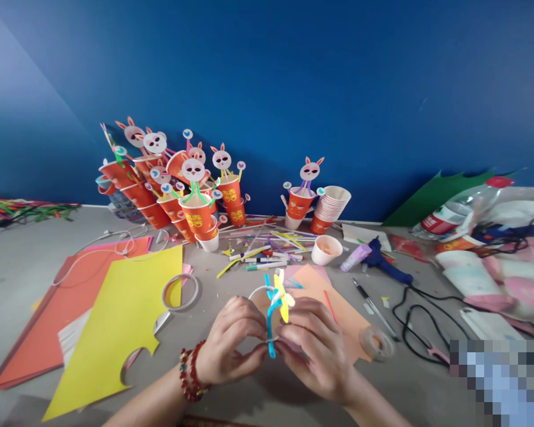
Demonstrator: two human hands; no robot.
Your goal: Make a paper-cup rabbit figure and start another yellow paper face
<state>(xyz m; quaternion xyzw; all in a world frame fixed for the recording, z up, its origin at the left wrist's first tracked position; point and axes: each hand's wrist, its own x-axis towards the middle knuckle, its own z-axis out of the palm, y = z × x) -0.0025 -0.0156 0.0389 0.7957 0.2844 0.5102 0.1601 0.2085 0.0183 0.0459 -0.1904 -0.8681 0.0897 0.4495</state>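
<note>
Left hand (234,341) and right hand (318,347) were close together, fingers pinched on the flower craft (285,305), yellow petals plus blue strips, held over the table (218,284). Peach paper (347,323) lay by the right hand; tape ring (196,293) overlapped yellow paper (111,320) on the left. Markers (267,260) lay beyond, rabbit-topped cups (197,210) near the blue wall (267,89).
</note>
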